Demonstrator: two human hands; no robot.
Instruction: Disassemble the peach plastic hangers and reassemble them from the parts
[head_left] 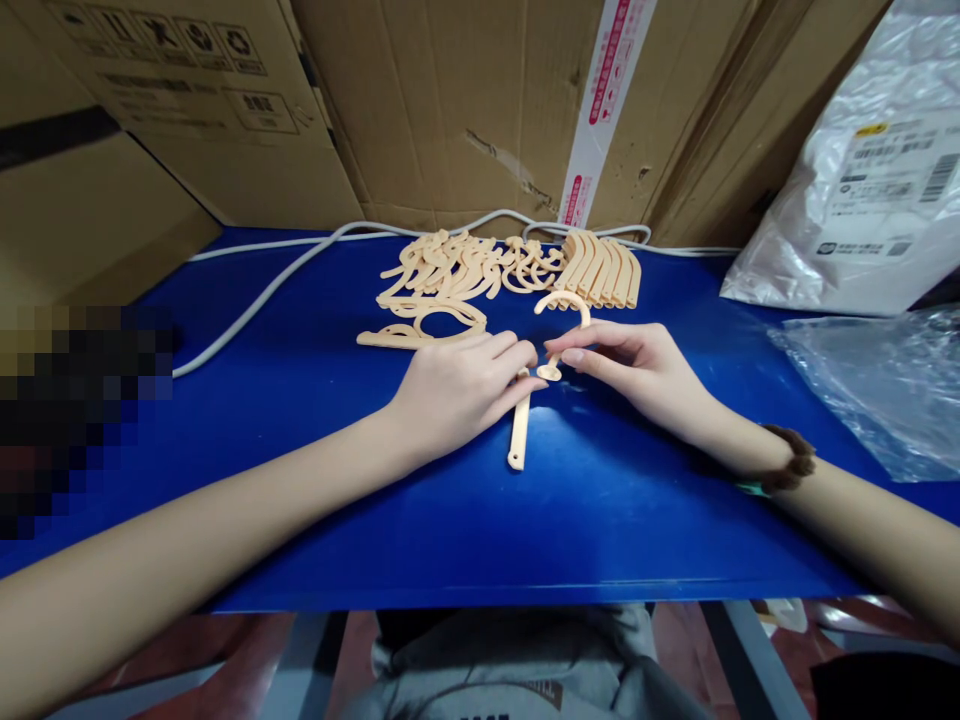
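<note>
Grey clothing [517,665]: it is at the near side, in the middle, below the edge of the blue table [450,545].
White cable [255,312]: it runs from the left along the far part of the table, in front of the cardboard [450,120].
Joined pieces [386,341]: they lie on the table, just beyond the left hand [469,385]. They seem to be put together, at least in part; their exact number I cannot tell.
Curved pieces [442,265]: they make a loose heap at the far side; to the right come hook pieces [517,245], then a tidy row of flat pieces [598,280]. Judging by this stock, only little is done and the larger part is left.
Left hand: its back is turned up, the fingers are bent, and thumb and forefinger pinch the far end of a flat strip [518,440]. The strip's near end, with a small hole, points to the near side.
Right hand [637,370]: thumb and fingertips grip the stem of one hook [562,297]. Its curve is at the far side; its round base is just beside the strip, apparently not yet joined. On the wrist is a brown band [791,460].
White parcel [832,210]: it leans at the far right, with clear plastic [885,370] nearer.
</note>
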